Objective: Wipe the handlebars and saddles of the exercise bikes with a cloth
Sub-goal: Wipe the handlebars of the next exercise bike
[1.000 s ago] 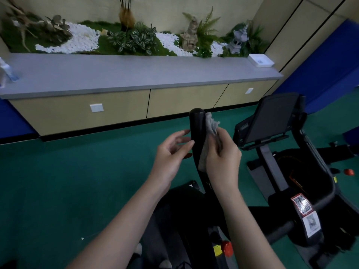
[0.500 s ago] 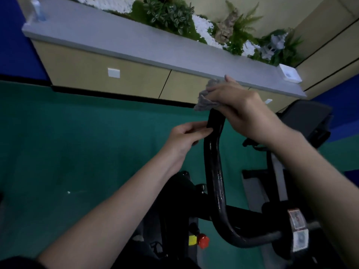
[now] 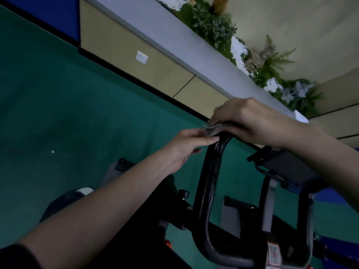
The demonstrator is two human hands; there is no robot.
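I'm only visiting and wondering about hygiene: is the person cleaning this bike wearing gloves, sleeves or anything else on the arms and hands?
No gloves: the left hand and the right hand are both bare, with no ring, watch or band visible. The forearms are uncovered too. What looks like a dark sleeve edge shows on the left arm only, at the bottom corner of the picture. The right arm is uncovered as far as the picture shows.

The room is looking dim. The cream wall (image 3: 291, 22) is catching the most light, and the black handlebar (image 3: 208, 182) is giving off a faint sheen. The lower corners are sinking into shadow, and the tilted wide-angle view is blurring softly.
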